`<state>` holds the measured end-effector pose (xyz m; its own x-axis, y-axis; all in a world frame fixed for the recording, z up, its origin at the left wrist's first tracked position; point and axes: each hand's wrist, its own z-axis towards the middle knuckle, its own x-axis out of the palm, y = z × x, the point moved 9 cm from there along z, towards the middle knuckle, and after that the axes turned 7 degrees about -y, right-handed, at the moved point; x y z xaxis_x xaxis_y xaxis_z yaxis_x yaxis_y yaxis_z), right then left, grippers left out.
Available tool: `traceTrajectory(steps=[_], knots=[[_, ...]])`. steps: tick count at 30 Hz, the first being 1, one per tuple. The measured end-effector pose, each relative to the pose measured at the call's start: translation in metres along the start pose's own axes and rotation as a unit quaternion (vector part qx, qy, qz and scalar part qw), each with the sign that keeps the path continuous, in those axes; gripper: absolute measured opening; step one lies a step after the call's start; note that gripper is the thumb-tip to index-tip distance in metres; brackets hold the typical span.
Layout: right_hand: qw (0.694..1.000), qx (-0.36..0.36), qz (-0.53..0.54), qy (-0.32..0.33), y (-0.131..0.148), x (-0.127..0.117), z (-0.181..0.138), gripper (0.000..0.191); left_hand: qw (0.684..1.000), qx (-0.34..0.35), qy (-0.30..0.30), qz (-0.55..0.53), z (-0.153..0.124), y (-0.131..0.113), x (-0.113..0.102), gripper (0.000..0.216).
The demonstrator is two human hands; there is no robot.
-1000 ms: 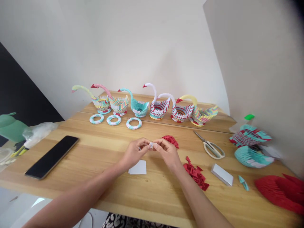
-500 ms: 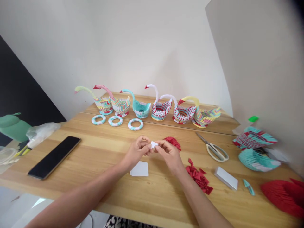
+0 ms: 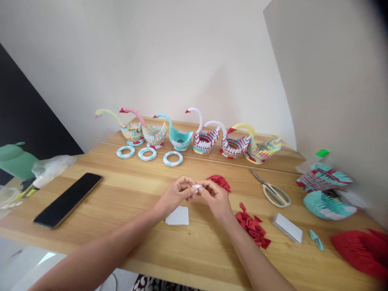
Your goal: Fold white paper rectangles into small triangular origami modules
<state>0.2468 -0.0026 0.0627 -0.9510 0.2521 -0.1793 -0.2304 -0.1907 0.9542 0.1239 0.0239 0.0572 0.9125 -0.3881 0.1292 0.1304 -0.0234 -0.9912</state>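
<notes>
Between my fingertips is a small folded piece of white paper (image 3: pixel 197 186), held above the middle of the wooden table (image 3: pixel 127 190). My left hand (image 3: pixel 178 193) pinches it from the left, and my right hand (image 3: pixel 214 195) pinches it from the right; both are closed on it. Much of the paper is hidden by the fingers. Just below my left hand lies a stack of white paper sheets (image 3: pixel 177 216). Red folded paper pieces (image 3: pixel 253 228) are heaped by my right forearm, and a second red pile (image 3: pixel 220 182) sits behind my right hand.
Several paper swans (image 3: pixel 181 139) stand along the back, with paper rings (image 3: pixel 173 159) before them. A black phone (image 3: pixel 69 199) lies left. Scissors (image 3: pixel 275 195), a white box (image 3: pixel 287 227), a turquoise folded piece (image 3: pixel 317 239), a red paper body (image 3: pixel 360 254) and turquoise paper bodies (image 3: pixel 329 205) are right.
The white paper shows less between my fingers now, as my left thumb and right fingers have closed further over it. The surrounding objects stay in place.
</notes>
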Motion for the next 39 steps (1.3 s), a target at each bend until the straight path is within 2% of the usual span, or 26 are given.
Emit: traceTrajectory(steps=[2, 5, 8, 12, 16, 20, 30, 39], knots=[[1.000, -0.003, -0.007, -0.004, 0.000, 0.000, 0.000, 0.020, 0.995, 0.055, -0.030, 0.081, -0.002, -0.009, -0.004, 0.020], [0.999, -0.019, -0.029, -0.009, 0.002, 0.001, -0.002, 0.019, 0.954, 0.180, -0.076, 0.227, -0.009, -0.032, -0.006, 0.010], [0.997, -0.051, -0.063, -0.016, 0.010, 0.001, -0.004, 0.017, 0.925, 0.245, -0.063, 0.282, -0.014, -0.042, 0.000, 0.006], [0.996, -0.058, -0.065, -0.018, 0.014, -0.001, -0.003, 0.018, 0.940, 0.226, -0.063, 0.248, -0.012, -0.040, -0.003, 0.008], [0.999, -0.016, -0.033, -0.021, 0.008, -0.004, -0.001, 0.022, 0.971, 0.161, -0.046, 0.172, -0.007, -0.031, -0.007, 0.015], [1.000, 0.002, -0.018, -0.025, 0.006, -0.004, 0.000, 0.023, 0.985, 0.112, -0.041, 0.124, -0.004, -0.023, -0.009, 0.020], [1.000, 0.010, 0.012, -0.009, 0.005, 0.001, -0.001, 0.023, 0.978, 0.142, -0.059, 0.144, -0.006, -0.030, -0.010, 0.016], [1.000, 0.006, 0.026, -0.001, 0.002, 0.004, -0.001, 0.021, 0.952, 0.216, -0.058, 0.207, -0.011, -0.037, -0.008, 0.011]])
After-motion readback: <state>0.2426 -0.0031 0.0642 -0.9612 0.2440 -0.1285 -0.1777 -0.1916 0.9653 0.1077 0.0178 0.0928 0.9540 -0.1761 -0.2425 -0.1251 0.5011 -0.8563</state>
